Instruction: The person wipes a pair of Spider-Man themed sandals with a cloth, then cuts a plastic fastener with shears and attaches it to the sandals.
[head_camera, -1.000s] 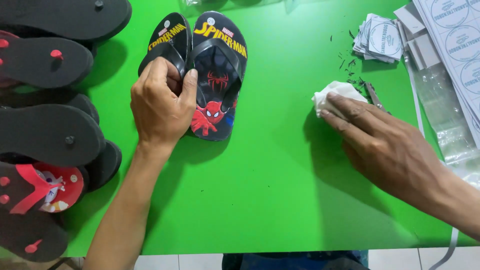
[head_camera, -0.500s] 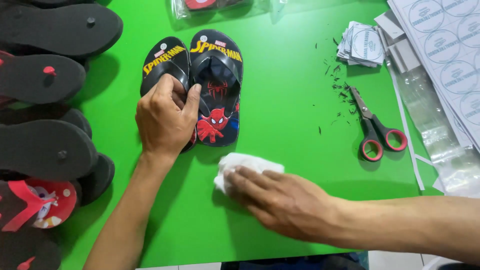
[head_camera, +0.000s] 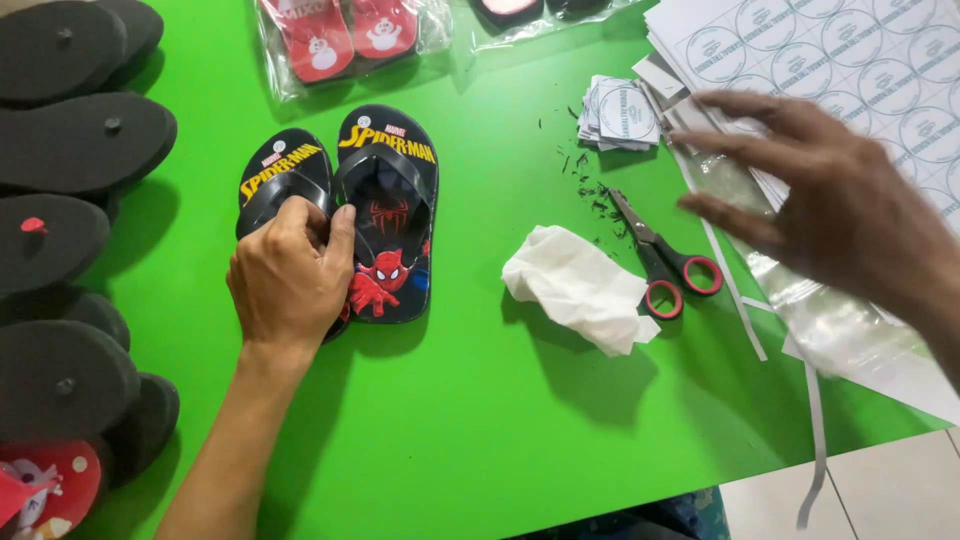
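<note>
Under left hand (head_camera: 290, 280), black printed flip-flops (head_camera: 385, 215)

Single view: head-worn camera, looking steeply down and forward onto a green table (head_camera: 470, 420). Close range, roughly arm's reach. Left hand (head_camera: 290, 280) enters from the bottom edge, right hand (head_camera: 840, 215) from the right edge, blurred and nearer the lens. Table's near edge cuts the lower right corner, with pale floor tile (head_camera: 880, 490) beyond it. Far edge of table out of frame. No second view, so no overlap to record
</note>
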